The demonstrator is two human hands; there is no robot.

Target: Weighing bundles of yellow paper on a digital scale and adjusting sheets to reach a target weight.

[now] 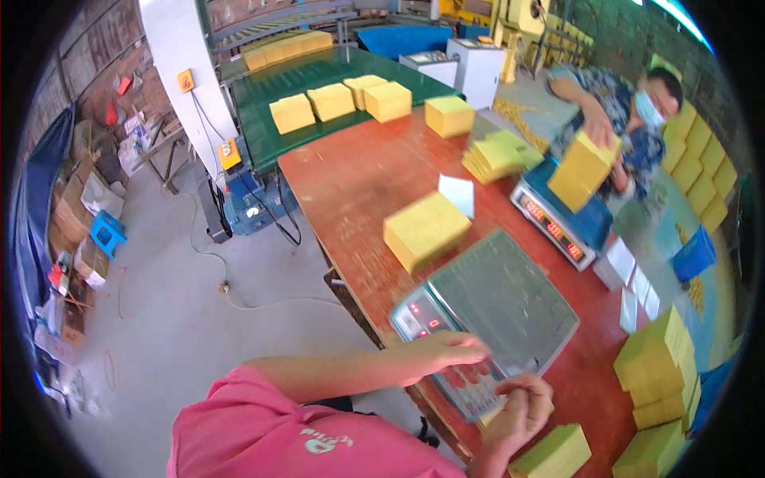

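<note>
A digital scale [510, 299] with a flat grey plate lies in front of me on the red table, nothing on its plate. My left hand [446, 356], slightly blurred, is over the scale's display and key side with its fingers stretched out, holding nothing I can see. Close to the scale's near corner is my right hand [522, 408], its thumb and fingers curled together in a pinch; whatever may be between them is too small to tell. Beyond the scale sits a yellow block of stacked paper [426, 231], beside a white sheet [457, 197].
Across the table a masked co-worker [610, 119] holds a yellow stack [586, 169] on a second scale [558, 231]. More yellow stacks stand on the green conveyor [263, 147], at the far table edge and near right. White cards [637, 287] lie at the right.
</note>
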